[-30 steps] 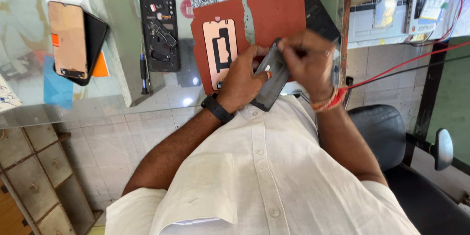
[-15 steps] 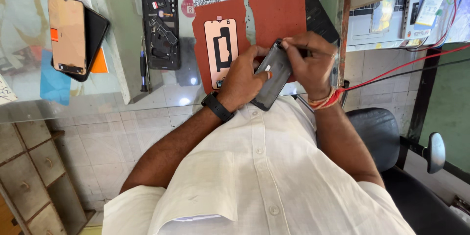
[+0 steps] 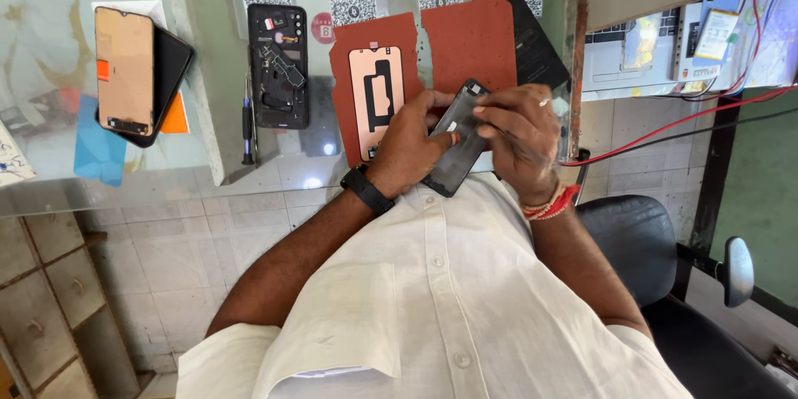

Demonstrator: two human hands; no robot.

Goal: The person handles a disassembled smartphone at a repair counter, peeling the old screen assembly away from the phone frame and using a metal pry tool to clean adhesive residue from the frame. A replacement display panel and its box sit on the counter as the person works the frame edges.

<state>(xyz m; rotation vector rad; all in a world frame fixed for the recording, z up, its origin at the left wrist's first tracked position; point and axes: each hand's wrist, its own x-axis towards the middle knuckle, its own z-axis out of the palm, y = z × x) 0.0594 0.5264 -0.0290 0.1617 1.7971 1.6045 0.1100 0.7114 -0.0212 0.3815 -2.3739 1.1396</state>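
Both my hands hold a dark phone screen panel (image 3: 460, 140) tilted above the edge of the glass counter (image 3: 208, 174). My left hand (image 3: 413, 143) grips its left side, thumb pressed on the glass face. My right hand (image 3: 519, 137) closes around its upper right edge; whether it holds a thin tool there I cannot tell. Just behind my hands lie two red-brown mats (image 3: 470, 41), the left one bearing a copper-coloured phone frame (image 3: 376, 93).
An opened black phone body (image 3: 278, 66) lies left of the mats, a small screwdriver (image 3: 247, 120) beside it. Farther left a phone panel (image 3: 125, 71) rests on a dark phone. Red and black cables (image 3: 682, 120) run at right above a black chair (image 3: 640, 241).
The dark panel has been turned slightly in my hands and my right hand has shifted along its top edge. The counter items have not moved.
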